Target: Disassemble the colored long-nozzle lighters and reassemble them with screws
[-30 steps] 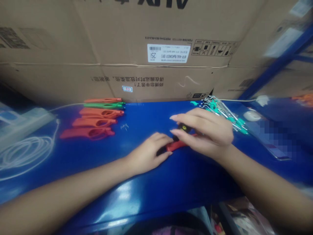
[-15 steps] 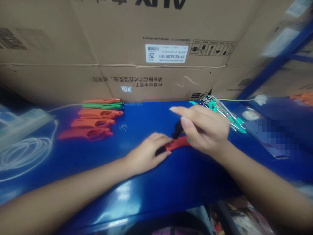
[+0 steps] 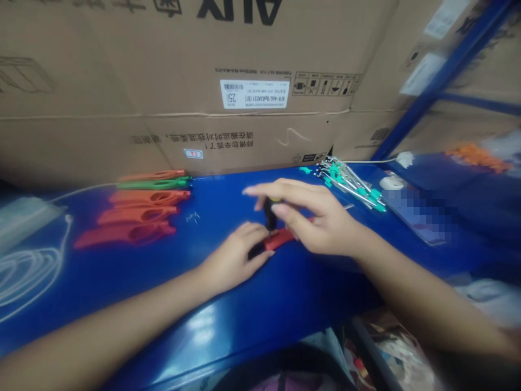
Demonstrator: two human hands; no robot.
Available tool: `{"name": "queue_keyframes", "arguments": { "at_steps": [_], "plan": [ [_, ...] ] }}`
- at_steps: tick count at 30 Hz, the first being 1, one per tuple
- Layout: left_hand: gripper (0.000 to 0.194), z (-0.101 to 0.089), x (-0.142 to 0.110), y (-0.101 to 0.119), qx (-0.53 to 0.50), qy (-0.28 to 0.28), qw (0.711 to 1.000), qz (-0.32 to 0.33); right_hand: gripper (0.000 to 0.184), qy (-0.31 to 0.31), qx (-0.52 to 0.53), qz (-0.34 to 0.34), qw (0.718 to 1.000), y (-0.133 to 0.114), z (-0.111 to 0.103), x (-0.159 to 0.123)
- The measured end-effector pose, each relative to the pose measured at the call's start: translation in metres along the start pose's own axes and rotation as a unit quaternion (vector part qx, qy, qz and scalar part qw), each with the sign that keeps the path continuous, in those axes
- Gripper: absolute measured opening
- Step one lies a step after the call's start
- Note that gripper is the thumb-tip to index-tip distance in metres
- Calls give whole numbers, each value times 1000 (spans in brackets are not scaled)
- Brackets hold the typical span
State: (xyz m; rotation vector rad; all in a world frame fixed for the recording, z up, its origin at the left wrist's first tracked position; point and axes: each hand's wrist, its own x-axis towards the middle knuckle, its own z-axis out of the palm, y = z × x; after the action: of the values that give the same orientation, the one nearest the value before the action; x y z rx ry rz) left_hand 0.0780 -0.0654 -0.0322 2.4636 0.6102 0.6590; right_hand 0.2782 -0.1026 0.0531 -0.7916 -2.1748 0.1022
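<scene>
My left hand (image 3: 230,258) is closed on one end of a red plastic handle piece (image 3: 280,238), holding it down on the blue tabletop (image 3: 325,282). Above that piece, my right hand (image 3: 321,217) grips a short black screwdriver (image 3: 270,217) with a bit of yellow near its top. The tool stands nearly upright, its tip down at the red piece beside my left fingertips. Part of the red piece is hidden under my right hand.
Several orange-red plastic pieces (image 3: 142,216) and a green one (image 3: 152,184) lie in a row at left, near tiny screws (image 3: 194,218). Metal rods with teal parts (image 3: 354,187) lie at back right, near a phone-like slab (image 3: 423,220). A coiled white cable (image 3: 30,266) sits far left; a cardboard box (image 3: 183,65) stands behind.
The screwdriver now stands more upright, and my right hand's fingers have shifted around its top. My left hand keeps its hold on the red piece. The whole view has swung to the right.
</scene>
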Motion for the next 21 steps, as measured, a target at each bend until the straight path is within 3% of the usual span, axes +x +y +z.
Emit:
{"name": "queue_keyframes", "arguments": {
  "at_steps": [2,4,6,10,12,15,17,21],
  "plan": [
    [25,0,0,0,0,-1,1000,-3,22,57,-50,-25,997,2,1,-1],
    [27,0,0,1,0,2,1000,0,22,105,-126,-54,985,4,3,-3],
    [29,0,0,2,-1,6,1000,6,28,91,-119,-54,987,7,5,-4],
    [31,1,0,1,-7,7,1000,13,38,13,63,24,998,10,4,-3],
    [31,2,-1,-1,-8,9,1000,13,28,46,55,18,997,12,3,-2],
    [31,4,-1,-3,-11,15,1000,12,26,110,-47,-24,992,12,1,-2],
    [31,4,-1,-3,-13,15,1000,12,29,86,-44,-16,995,11,-2,-3],
    [30,2,0,-1,-12,5,1000,5,38,-10,116,43,992,10,-9,-3]
  ]
}}
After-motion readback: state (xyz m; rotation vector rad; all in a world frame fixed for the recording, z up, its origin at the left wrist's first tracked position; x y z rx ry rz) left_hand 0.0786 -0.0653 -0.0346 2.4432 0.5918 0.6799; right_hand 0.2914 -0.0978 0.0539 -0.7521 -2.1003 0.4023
